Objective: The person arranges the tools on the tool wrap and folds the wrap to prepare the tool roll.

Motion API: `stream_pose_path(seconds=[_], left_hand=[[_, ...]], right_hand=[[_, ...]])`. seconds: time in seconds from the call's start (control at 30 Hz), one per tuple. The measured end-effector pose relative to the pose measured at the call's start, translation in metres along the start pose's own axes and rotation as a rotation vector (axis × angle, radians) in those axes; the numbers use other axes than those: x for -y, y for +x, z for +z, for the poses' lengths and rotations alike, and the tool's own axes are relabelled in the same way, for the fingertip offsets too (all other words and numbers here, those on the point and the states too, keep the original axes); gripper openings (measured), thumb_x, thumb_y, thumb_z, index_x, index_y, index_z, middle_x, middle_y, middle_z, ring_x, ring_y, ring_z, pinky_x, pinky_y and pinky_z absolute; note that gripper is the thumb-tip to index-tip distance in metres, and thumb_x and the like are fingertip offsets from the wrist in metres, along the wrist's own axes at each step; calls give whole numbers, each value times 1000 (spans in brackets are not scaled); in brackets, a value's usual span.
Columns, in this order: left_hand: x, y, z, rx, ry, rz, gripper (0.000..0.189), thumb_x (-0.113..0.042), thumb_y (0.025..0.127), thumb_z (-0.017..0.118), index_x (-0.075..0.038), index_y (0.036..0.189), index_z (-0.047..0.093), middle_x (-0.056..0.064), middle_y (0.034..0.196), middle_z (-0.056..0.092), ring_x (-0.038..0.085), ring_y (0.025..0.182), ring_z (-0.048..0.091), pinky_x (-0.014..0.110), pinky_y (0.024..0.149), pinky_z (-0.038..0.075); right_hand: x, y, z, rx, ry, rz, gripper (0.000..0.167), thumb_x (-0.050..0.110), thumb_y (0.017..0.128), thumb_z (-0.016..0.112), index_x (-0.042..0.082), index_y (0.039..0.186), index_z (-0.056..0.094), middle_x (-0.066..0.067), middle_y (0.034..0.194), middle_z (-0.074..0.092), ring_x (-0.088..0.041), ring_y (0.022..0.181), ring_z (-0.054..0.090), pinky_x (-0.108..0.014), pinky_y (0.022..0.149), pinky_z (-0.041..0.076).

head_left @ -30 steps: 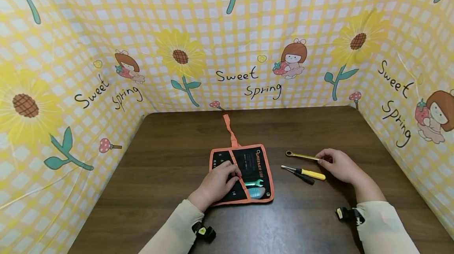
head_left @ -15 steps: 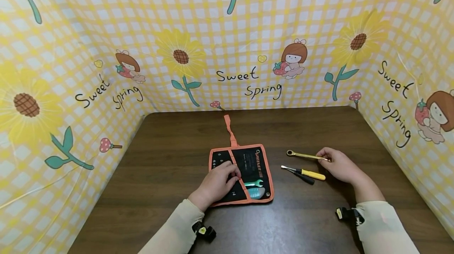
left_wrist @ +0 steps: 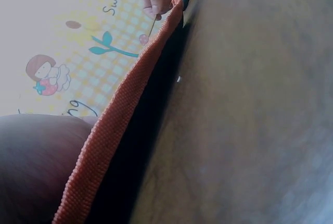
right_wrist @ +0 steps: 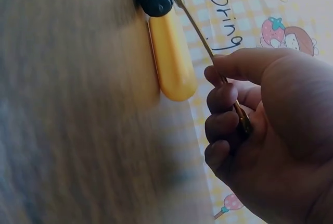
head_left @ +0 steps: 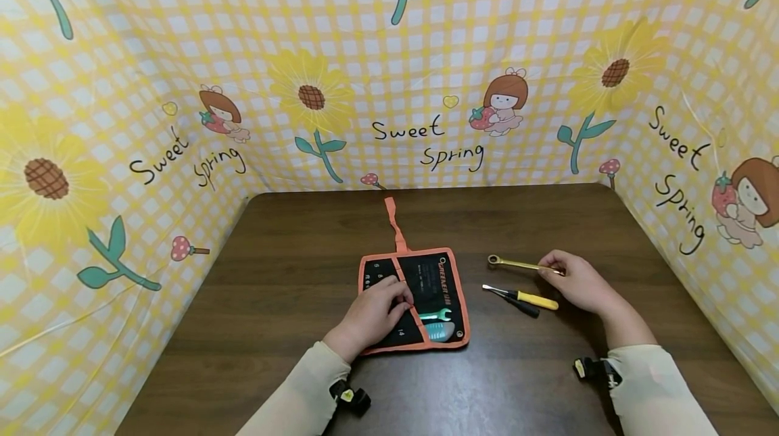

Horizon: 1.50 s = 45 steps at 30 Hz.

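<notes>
Right hand [head_left: 577, 282] pinching a slim, ring-ended golden wrench [head_left: 516, 263], left hand [head_left: 374, 314] a flat, woven-trimmed black pouch [head_left: 428, 287]

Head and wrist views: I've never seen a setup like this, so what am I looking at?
There is no machine, only a person's left hand and right hand. The head picture looks forward and down; the others come from a camera on each wrist. On the table lie a black pouch with a green wrench and blue tool in it, plus a yellow screwdriver and a black-handled tool. The right hand holds a gold wrench. The left hand rests on the pouch; whether it pinches anything is hard to tell.
</notes>
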<state>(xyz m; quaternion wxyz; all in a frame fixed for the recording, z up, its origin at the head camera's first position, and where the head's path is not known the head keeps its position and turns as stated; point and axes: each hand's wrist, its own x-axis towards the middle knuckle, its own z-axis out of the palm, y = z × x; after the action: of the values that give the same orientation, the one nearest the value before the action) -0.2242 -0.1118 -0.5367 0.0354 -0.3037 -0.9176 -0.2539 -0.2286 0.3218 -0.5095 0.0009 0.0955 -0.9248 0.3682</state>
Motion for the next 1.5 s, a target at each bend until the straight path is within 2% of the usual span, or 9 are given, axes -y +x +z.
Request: stream_pose_path(seconds=[0.27,0.5,0.9,1.17,1.5], left_hand=[[-1,0,-1,-9,0,14,7,-20,102,72,-26,100,70,-11,96,55,5,81,55,28,74,52],[-1,0,0,-23,-10,5,9,-19,100,74,-27,100,69,-12,95,55,5,81,54,28,74,52],[0,-1,1,-25,-17,-6,10,-19,100,74,-27,99,69,-12,95,54,5,81,54,28,75,52],[0,0,1,-35,-31,-4,9,-17,100,74,-26,99,71,-12,95,55,5,82,55,28,75,52],[0,1,0,-32,-45,-1,6,-18,100,74,-23,99,72,-9,101,60,8,87,59,32,79,54]], right_hand=[[7,2,3,-12,8,-8,16,21,106,65,7,112,70,-10,109,71,-26,99,63,-45,85,48],[21,6,8,-14,36,-45,14,18,105,67,6,110,71,-8,104,71,-24,93,61,-42,81,48],[37,15,23,43,47,-109,9,16,104,68,9,106,71,-1,92,67,-18,80,57,-35,72,47],[49,20,33,83,42,-147,9,15,103,68,7,106,70,1,94,68,-17,83,59,-38,75,48],[67,27,51,157,49,-124,5,19,104,67,15,103,69,2,92,67,-18,79,58,-39,74,48]])
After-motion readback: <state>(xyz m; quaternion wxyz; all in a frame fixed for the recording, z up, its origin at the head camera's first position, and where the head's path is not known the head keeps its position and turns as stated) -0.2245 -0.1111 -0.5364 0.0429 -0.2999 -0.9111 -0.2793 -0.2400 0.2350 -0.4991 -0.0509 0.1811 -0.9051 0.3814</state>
